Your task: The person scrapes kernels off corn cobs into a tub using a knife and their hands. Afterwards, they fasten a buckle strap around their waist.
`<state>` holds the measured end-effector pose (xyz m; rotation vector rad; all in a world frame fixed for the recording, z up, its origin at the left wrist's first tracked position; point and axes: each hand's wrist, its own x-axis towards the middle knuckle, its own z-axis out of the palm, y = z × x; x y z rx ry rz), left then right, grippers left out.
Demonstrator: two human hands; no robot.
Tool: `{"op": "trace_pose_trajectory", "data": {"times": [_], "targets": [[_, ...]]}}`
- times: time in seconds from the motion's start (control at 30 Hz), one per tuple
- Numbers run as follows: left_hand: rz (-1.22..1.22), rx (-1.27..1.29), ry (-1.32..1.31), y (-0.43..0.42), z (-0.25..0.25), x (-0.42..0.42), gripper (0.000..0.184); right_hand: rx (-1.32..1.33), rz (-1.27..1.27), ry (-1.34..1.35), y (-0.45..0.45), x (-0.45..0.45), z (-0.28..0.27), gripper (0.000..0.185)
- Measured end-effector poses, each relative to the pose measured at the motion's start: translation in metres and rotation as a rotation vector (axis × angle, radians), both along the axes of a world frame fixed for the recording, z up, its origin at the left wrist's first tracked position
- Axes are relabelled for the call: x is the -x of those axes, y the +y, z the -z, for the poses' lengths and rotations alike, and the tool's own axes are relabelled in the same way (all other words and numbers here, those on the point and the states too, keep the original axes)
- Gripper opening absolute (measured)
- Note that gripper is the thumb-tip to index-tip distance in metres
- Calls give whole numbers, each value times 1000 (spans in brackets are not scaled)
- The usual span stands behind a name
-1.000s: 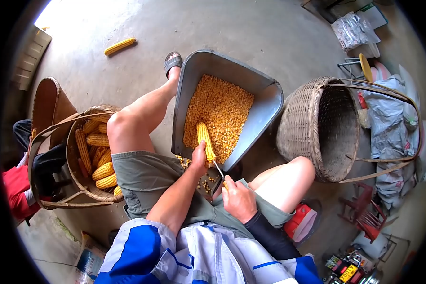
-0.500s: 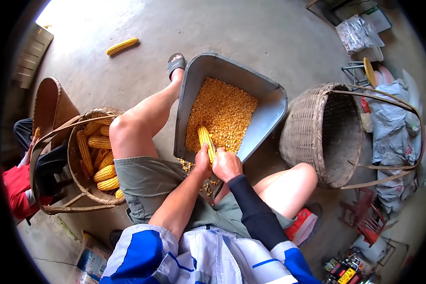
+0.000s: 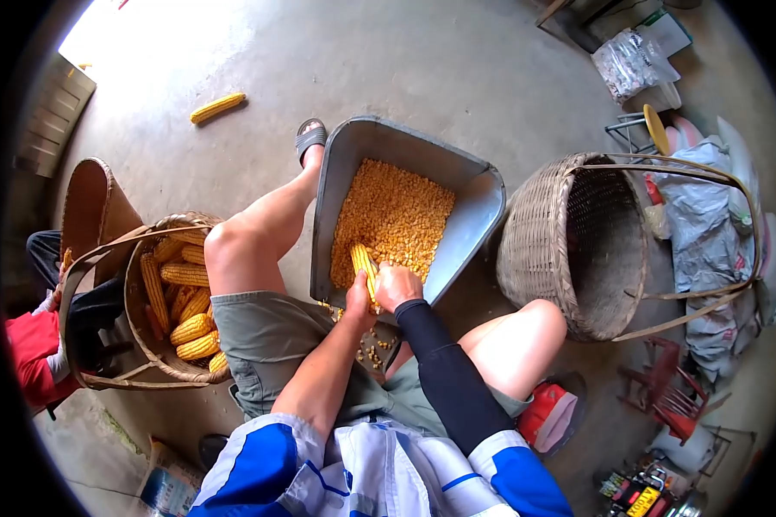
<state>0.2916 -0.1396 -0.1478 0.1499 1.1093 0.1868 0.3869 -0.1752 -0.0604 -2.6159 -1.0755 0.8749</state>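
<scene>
Over the near edge of a grey metal bin (image 3: 466, 211), an ear of yellow corn (image 3: 363, 259) points away from me. Wrapped round its lower end is my left hand (image 3: 359, 295). My right hand (image 3: 397, 286), with a dark sleeve on the forearm, is closed against the right side of the ear; whether it also holds a small tool is hidden. Loose corn kernels (image 3: 388, 207) cover the bin's floor below. More kernels (image 3: 373, 349) lie on the ground between my legs.
On my left stands a handled basket (image 3: 159, 358) with several ears of corn (image 3: 190, 329); another person in a red top (image 3: 30, 358) sits beyond it. A woven basket (image 3: 535, 250) lies tipped on my right. One ear (image 3: 217, 109) lies on the floor ahead. Sacks (image 3: 703, 233) line the right.
My view has shifted a little, so the bin sits lower and further left. The right fist has moved slightly along the ear, which both hands still grip.
</scene>
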Motion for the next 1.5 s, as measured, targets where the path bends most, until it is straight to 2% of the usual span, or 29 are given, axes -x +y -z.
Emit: {"op": "trace_pose_trajectory", "data": {"times": [0.03, 0.13, 0.17, 0.3, 0.37, 0.4, 0.43, 0.47, 0.5, 0.53, 0.57, 0.63, 0.67, 0.73, 0.77, 0.8, 0.9, 0.93, 1.13, 1.27, 1.5], "targets": [[6, -17, 40, 0, -11, -1, 55, -17, -12, -21, 2, 5, 4, 27], [69, -2, 115, 1, 18, 7, 54, -43, -1, 14, 3, 10, 17, 27], [36, -26, 46, -2, 21, 5, 54, -49, 16, 32, 2, 8, 19, 27], [67, -67, 116, 0, 0, -3, 53, -9, 54, -7, 6, 3, 17, 28], [24, -58, 18, -5, 31, 3, 52, -19, 38, -38, 11, 10, 20, 29], [2, -58, -31, -7, 43, 8, 51, -23, 33, -55, 11, 13, 28, 30], [22, -25, -20, -7, 11, 8, 50, 7, 53, -32, 7, 15, 56, 31], [31, -156, 66, -11, 16, 11, 53, 28, 65, -1, 13, 16, 89, 33], [43, -179, 131, -7, 12, 10, 51, 65, 168, 65, 18, 17, 105, 37], [59, -183, 196, -11, 6, 15, 50, 121, 79, 85, 26, 14, 41, 36], [47, -148, 177, -6, -9, 13, 47, 98, 116, 122, 22, 9, 49, 36], [4, -85, 24, -2, 2, 12, 46, 40, 179, 177, 13, -5, 52, 33], [-27, -51, -30, 0, 7, 11, 47, 22, 132, 151, 5, -11, 52, 39], [-53, -11, -86, 6, -7, 8, 50, -92, 224, 326, -15, -21, 47, 40], [-51, 12, -118, 7, -9, 7, 51, -65, 310, 480, -26, -25, 35, 40], [-47, 33, -149, 7, -11, 8, 53, -104, 182, 226, -39, -24, 34, 39], [-58, 62, -183, 8, -3, 9, 56, -117, 190, 190, -65, -20, -18, 39], [-63, 65, -196, 8, -5, 8, 56, -267, 172, 148, -75, -15, -32, 33], [-49, 78, -201, 12, -2, 8, 52, -511, 60, 145, -113, 23, -104, 34], [-103, 58, -121, 10, 9, 3, 50, -501, -2, 59, -135, 48, -126, 37], [-88, 120, -76, 13, -12, -3, 50, -422, -43, 8, -147, 61, -142, 40]]}}
